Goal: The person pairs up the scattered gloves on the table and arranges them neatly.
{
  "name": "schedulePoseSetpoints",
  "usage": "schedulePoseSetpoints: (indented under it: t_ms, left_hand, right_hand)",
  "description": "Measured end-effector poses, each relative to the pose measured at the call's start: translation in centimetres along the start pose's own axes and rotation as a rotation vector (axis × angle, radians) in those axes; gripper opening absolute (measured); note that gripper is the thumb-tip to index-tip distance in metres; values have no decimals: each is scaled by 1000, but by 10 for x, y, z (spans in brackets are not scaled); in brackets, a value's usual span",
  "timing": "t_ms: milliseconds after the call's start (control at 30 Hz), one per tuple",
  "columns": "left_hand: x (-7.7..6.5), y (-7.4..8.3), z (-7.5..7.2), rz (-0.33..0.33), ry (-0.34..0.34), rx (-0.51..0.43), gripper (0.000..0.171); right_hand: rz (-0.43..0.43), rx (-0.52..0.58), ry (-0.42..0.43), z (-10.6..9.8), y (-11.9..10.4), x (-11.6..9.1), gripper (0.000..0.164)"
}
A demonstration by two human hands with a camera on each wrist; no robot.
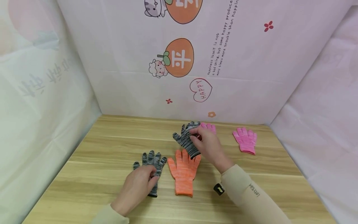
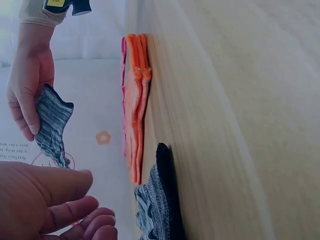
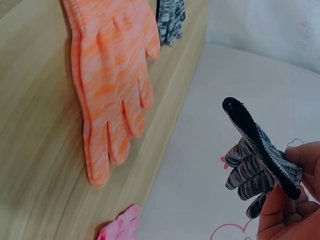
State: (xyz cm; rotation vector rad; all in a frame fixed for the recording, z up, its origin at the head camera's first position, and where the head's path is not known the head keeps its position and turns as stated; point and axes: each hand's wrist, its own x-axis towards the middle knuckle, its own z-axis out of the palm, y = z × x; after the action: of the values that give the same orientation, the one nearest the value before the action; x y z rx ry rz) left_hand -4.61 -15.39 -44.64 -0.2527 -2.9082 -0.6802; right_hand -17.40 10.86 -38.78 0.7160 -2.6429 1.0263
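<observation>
A grey-and-black knit glove [image 1: 185,139] hangs in the air, pinched between the thumb and fingers of my right hand [image 1: 210,146]. Its black cuff [image 3: 250,135] faces the right wrist view. My left hand [image 1: 137,185] hovers over a second grey-and-black glove [image 1: 152,159] lying on the table, fingers loosely bent around nothing. In the left wrist view that lower glove [image 2: 152,205] shows beside the left fingers, apart from them. Between the hands lies an orange glove pair [image 1: 184,177], one stacked on the other, fingers pointing away.
A pink glove [image 1: 246,140] lies at the back right of the wooden table [image 1: 92,180]. Another pink glove [image 1: 210,127] is partly hidden behind my right hand. White printed cloth walls [image 1: 134,93] enclose the table at the back and sides.
</observation>
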Motion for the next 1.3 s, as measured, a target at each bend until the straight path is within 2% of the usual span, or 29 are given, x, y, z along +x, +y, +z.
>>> schedulePoseSetpoints:
  t_ms: [300, 467, 667, 767, 867, 933, 1000, 1067, 1300]
  left_hand:
    - [12, 7, -1, -31, 38, -194, 14]
    - [17, 10, -2, -60, 62, -282, 14]
    - [23, 13, -4, -122, 41, -459, 21]
    - [27, 13, -4, -174, 5, -635, 23]
    - [32, 13, -3, -234, -19, -879, 26]
    - [34, 14, -3, -267, -15, -1022, 25]
    - [35, 14, -3, -290, 12, -1101, 23]
    - [36, 13, -3, -305, 44, -1135, 20]
    - [35, 6, -5, -353, 128, -1137, 14]
  right_hand:
    - [-50, 32, -10, 13, -19, -3, 22]
    - [-46, 43, -21, 20, -28, -5, 22]
    - [-56, 71, -16, 31, -39, -9, 21]
    - [-73, 79, -15, 37, -43, -11, 20]
    - [-94, 110, -21, 42, -48, -12, 20]
    - [-100, 123, -25, 45, -50, -14, 20]
    - [-99, 137, -34, 48, -53, -17, 21]
    - [-85, 137, -39, 50, -55, -19, 21]
    - [-47, 166, -50, 56, -57, -21, 17]
